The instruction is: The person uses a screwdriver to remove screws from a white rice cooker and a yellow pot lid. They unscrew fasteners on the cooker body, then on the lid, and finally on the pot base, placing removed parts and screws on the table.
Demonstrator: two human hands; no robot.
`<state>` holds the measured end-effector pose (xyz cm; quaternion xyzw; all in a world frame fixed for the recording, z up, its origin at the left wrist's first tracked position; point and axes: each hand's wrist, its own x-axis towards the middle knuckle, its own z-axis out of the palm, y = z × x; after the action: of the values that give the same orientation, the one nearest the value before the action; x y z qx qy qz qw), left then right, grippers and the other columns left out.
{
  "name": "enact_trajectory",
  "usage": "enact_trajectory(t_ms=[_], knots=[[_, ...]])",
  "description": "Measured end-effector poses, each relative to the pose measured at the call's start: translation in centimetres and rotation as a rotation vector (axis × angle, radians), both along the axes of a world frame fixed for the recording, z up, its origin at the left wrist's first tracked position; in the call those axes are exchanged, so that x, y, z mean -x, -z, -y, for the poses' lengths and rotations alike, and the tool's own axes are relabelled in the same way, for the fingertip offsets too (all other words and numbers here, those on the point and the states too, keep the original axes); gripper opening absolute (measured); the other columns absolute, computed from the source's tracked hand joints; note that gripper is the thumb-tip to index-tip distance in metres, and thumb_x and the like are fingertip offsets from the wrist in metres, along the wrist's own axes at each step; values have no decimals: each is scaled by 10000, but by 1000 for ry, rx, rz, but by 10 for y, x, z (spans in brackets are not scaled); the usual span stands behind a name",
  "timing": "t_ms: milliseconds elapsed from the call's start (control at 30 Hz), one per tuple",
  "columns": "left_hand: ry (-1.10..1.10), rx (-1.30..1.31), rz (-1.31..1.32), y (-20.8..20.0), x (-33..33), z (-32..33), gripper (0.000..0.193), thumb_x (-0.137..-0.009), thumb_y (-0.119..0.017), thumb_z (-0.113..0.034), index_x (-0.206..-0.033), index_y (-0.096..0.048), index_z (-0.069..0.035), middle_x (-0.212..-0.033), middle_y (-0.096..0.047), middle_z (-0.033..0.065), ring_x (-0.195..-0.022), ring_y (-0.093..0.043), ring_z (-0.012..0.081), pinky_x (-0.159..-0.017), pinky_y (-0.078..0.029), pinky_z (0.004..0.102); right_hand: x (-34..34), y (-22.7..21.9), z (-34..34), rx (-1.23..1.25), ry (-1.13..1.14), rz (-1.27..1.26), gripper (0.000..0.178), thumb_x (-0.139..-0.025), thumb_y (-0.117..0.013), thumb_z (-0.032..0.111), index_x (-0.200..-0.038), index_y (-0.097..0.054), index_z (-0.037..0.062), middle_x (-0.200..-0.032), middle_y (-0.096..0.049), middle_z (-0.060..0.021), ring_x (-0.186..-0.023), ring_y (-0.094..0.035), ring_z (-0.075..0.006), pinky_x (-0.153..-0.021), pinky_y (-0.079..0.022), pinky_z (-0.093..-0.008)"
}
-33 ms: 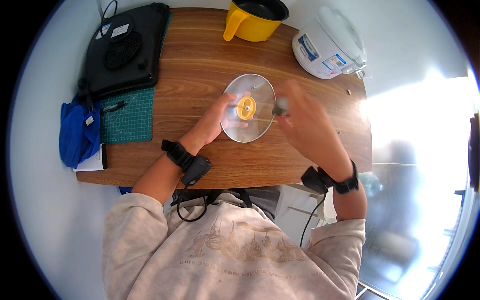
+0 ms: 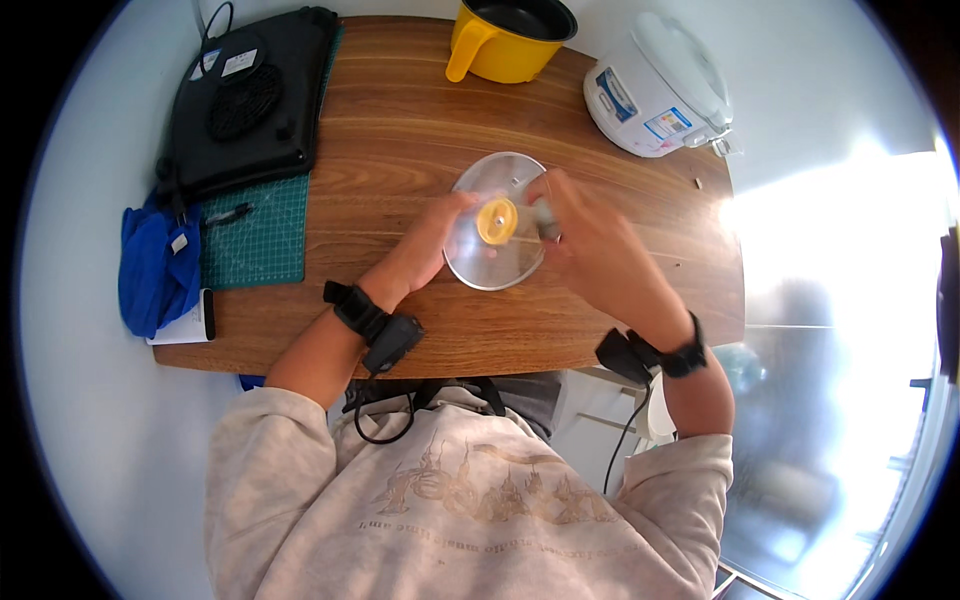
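A round glass pot lid (image 2: 475, 268) with a metal rim and a yellow knob (image 2: 496, 222) is held tilted above the wooden table. My left hand (image 2: 422, 240) grips it by the left edge, with the thumb in front and the fingers behind the glass. On the other side, my right hand (image 2: 592, 228) is closed round a small greyish thing (image 2: 546, 217), which is at the lid's right part. Motion blurs that thing, so its kind is unclear. Whether it touches the glass I cannot tell.
At the back stand a yellow pot (image 2: 505, 50) with a dark inside and a white rice cooker (image 2: 655, 95). A flat black appliance with a vent (image 2: 250, 120) leans at the left, by a green cutting mat (image 2: 260, 245), a black pen (image 2: 230, 214) and a blue cloth bag (image 2: 160, 270).
My right hand has moved left and slightly up, bringing the greyish thing from the lid's right rim over the glass. The lid has shifted slightly downward, still in my left hand.
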<state>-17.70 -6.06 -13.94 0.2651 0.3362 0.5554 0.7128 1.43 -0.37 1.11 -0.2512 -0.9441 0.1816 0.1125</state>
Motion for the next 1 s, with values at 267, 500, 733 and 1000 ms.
enact_trajectory(t_ms=[267,500,733,1000], knots=[[0,7,21,-5,3,4,699,-986,-499,-561,-1464,-462,-52,-1433,-539,180,-1215,-629,356,-991,-548,440,-21,-62,22,63,372,-170,362,-833,-743,42,-1134,-543,54,-881,-648,-103,-702,-644,-213,-636,-535,-324],[-23,27,116,-18,0,4,669,-985,-508,-525,-1446,-468,-41,-1415,-555,183,-1182,-642,382,-978,-556,467,-71,-43,25,64,589,-550,220,-901,-759,94,-1050,-602,52,-823,-675,-26,-674,-600,-80,-593,-486,-222],[-55,-16,129,-14,7,5,624,-1001,-506,-449,-1456,-440,-27,-1434,-531,168,-1249,-594,344,-974,-561,503,-113,-13,32,520,795,-894,142,-980,-615,167,-1029,-524,70,-810,-674,-125,-674,-646,-155,-511,-474,-244],[-121,-169,107,-20,11,10,671,-1002,-513,-462,-1495,-384,-27,-1464,-502,123,-1292,-551,292,-960,-566,514,-104,38,57,1325,582,-852,204,-1008,-556,152,-1181,-532,46,-769,-525,-8,-580,-496,-91,-443,-336,-182]])
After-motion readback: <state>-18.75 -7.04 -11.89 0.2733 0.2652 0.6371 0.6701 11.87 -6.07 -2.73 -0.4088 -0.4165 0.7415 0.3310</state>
